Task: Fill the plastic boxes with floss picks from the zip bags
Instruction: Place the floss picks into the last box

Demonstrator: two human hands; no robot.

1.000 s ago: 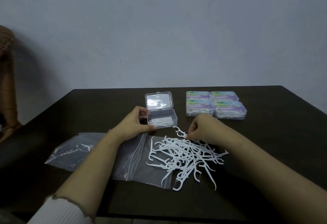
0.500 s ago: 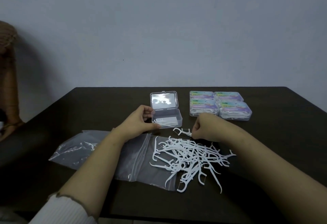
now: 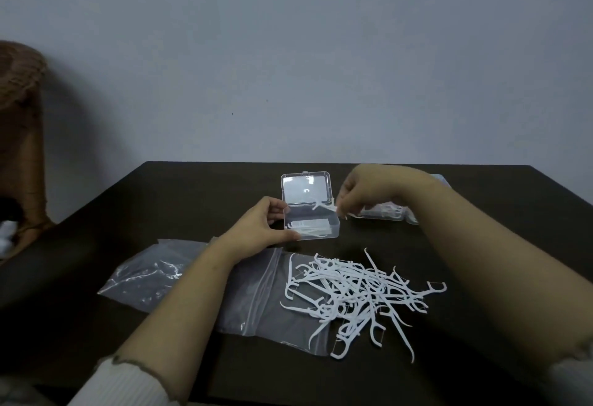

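Note:
A clear plastic box [image 3: 321,222] stands open on the dark table [image 3: 192,187], its lid [image 3: 306,189] tilted up at the back, with a few white floss picks inside. My left hand [image 3: 263,224] holds the box's left front corner. My right hand [image 3: 362,192] hovers over the box's right rim and pinches a white floss pick [image 3: 324,206]. A loose pile of floss picks [image 3: 356,290] lies in front of the box, partly on a flat empty zip bag [image 3: 250,290].
Closed, filled boxes [image 3: 385,211] sit behind my right forearm, mostly hidden. A second crumpled zip bag [image 3: 150,274] lies at the left. A wicker chair [image 3: 19,136] stands at the far left, and a grey wall rises behind the table.
My right hand lifted a floss pick from the pile and carried it up to the open box. My left hand kept its hold on the box.

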